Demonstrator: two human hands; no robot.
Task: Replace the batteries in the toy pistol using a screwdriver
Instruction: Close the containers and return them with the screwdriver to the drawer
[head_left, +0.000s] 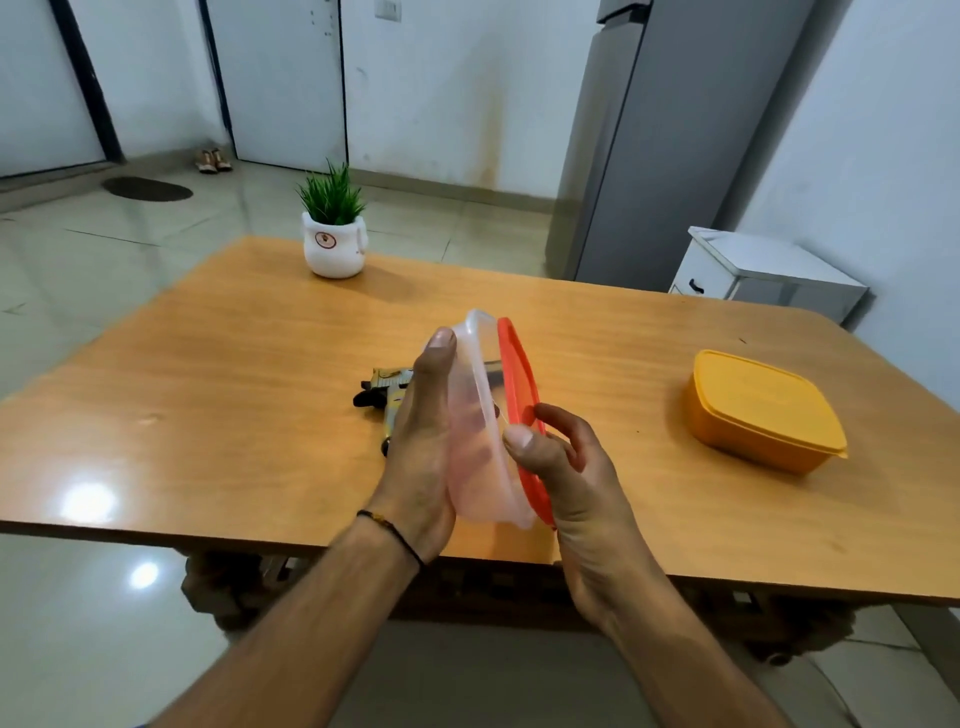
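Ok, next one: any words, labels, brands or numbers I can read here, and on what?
No text can be read.
Pot: a round red mark on its front, too blurred to read.
Yellow box: perhaps faint embossing on the lid, not legible.
Clear box and pistol: no print shows.

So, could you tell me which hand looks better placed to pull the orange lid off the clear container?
The right hand, probably: its thumb and fingers sit at the rim of the orange lid, while the left hand cradles the base of the clear container, steadying it.
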